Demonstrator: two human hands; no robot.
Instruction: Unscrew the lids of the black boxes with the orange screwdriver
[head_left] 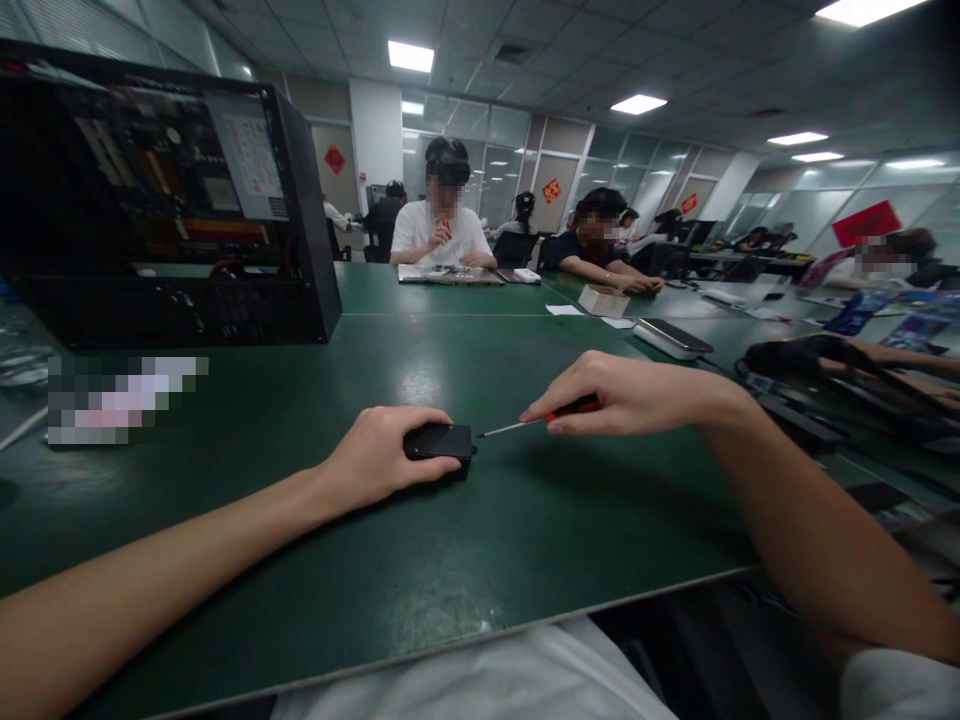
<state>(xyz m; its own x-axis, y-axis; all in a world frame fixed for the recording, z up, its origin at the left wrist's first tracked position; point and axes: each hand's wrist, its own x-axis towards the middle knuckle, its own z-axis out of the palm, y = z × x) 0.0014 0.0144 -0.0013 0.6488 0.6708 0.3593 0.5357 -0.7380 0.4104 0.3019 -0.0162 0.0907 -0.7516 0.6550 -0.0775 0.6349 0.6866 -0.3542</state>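
Note:
My left hand grips a small black box that rests on the green tabletop, thumb along the near side and fingers over the far side. A small dark tab sticks out from the box's right end. In my right hand is a screwdriver with a red and black handle and a thin metal shaft, held nearly level. Its tip points left and lies close to the tab; whether the two touch I cannot tell. My right palm hides part of the handle.
An open black computer case stands at the back left, with a blurred-out item before it. A small box and a silver-edged case lie at right. People sit across the green table; dark gear crowds the right edge.

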